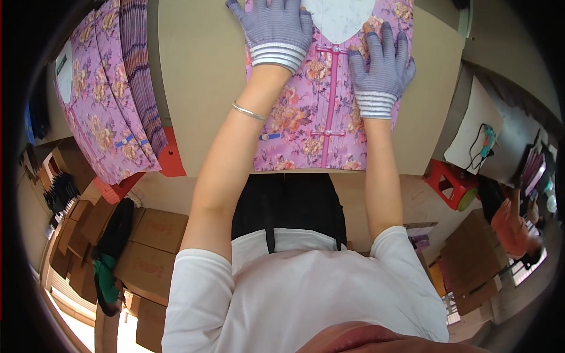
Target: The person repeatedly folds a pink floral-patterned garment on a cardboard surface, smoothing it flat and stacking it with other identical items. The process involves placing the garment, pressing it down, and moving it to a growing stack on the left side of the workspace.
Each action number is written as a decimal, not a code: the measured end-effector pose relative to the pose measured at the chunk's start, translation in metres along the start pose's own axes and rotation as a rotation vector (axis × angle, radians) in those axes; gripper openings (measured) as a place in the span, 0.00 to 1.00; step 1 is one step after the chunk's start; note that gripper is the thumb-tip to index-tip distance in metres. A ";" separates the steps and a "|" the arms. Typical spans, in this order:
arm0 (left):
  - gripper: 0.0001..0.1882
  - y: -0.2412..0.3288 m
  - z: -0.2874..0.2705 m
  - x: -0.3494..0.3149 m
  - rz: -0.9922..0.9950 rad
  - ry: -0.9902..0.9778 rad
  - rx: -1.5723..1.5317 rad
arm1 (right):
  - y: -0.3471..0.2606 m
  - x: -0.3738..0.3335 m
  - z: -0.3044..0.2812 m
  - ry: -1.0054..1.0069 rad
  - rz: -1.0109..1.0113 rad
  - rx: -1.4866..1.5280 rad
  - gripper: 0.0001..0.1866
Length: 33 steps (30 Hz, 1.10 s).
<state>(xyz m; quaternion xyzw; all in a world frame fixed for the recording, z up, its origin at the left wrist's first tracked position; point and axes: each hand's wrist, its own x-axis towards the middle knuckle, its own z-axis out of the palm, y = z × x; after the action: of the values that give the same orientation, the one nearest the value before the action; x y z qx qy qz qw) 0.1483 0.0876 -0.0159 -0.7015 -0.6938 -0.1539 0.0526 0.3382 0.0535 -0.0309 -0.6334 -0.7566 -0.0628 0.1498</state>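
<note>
A pink floral garment [321, 117] with a pink button placket lies flat on the brown table [200, 88], a white card insert showing at its neckline. My left hand [276, 26], in a grey knit glove, presses flat on the garment's upper left part. My right hand [381, 67], gloved the same, lies flat on the garment's right side with fingers spread. A thin silver bracelet [248, 111] circles my left wrist.
A tall stack of folded pink floral garments [112, 88] sits at the table's left end. Cardboard boxes [153, 247] stand on the floor at the left. A red plastic stool [450, 179] is at the right, with another person [515, 226] beyond it.
</note>
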 end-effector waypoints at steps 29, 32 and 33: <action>0.18 0.000 -0.005 -0.004 0.431 -0.172 -0.285 | 0.067 0.073 0.011 -0.374 -0.512 0.298 0.28; 0.18 -0.004 -0.003 -0.006 0.412 -0.175 -0.266 | 0.071 0.172 0.055 -0.068 -0.583 0.234 0.30; 0.18 0.002 -0.001 -0.001 0.443 -0.154 -0.306 | 0.081 0.193 0.055 0.118 -0.630 0.110 0.30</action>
<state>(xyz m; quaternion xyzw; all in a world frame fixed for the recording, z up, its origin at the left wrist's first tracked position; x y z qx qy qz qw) 0.1506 0.0864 -0.0150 -0.8455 -0.4942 -0.1878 -0.0745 0.3803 0.2655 -0.0314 -0.3544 -0.9076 -0.1018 0.2006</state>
